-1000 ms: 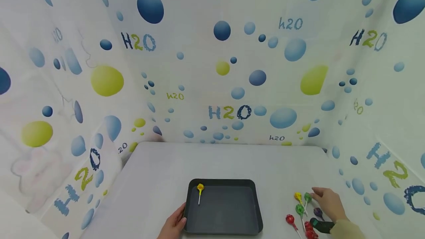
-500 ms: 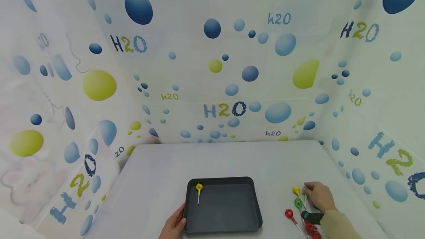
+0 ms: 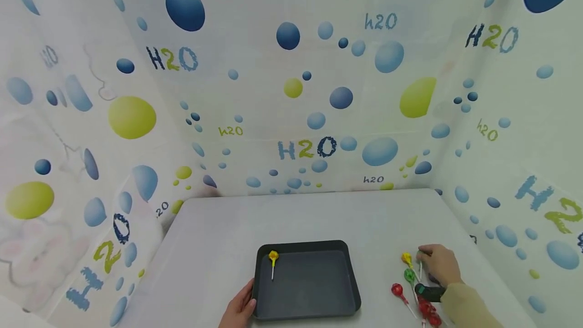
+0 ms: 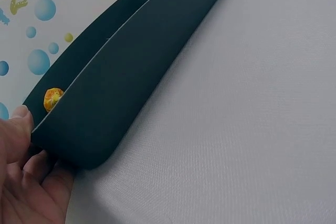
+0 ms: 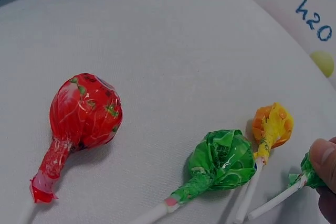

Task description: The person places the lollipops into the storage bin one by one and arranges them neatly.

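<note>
Your right hand (image 3: 440, 264) pinches a green lollipop (image 5: 313, 177) toward the table's (image 3: 218, 247) right edge, near a red lollipop (image 3: 397, 289). Your left hand (image 3: 238, 305) grips the dark tray (image 3: 314, 282) by its left edge; a yellow lollipop (image 3: 273, 256) (stick toward you) lies near its far-left corner.

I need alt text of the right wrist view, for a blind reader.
A green lollipop is in the grip of the right hand, at the right edge. Left of it, a yellow lollipop, another green lollipop and a red lollipop lie on a white surface.
</note>
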The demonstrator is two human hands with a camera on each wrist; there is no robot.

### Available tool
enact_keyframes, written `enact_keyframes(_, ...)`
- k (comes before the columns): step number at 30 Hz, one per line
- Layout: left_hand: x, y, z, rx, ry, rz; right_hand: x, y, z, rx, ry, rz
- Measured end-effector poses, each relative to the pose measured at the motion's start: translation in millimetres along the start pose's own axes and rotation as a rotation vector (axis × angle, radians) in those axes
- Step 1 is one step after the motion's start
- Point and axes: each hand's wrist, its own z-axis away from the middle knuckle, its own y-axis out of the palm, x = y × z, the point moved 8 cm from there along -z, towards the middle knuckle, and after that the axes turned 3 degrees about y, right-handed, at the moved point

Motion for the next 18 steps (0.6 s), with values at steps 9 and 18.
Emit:
enact_keyframes(9,-2.2,0.7,-0.9,0.01,-0.009,0.01,16,-22,0.1,-0.034,-0.043,-0.052)
enact_keyframes(18,-2.6,2.1,-0.8,0.015,0.013,0.032,42,-30,-4.1,-0.073,-0.104,-0.086)
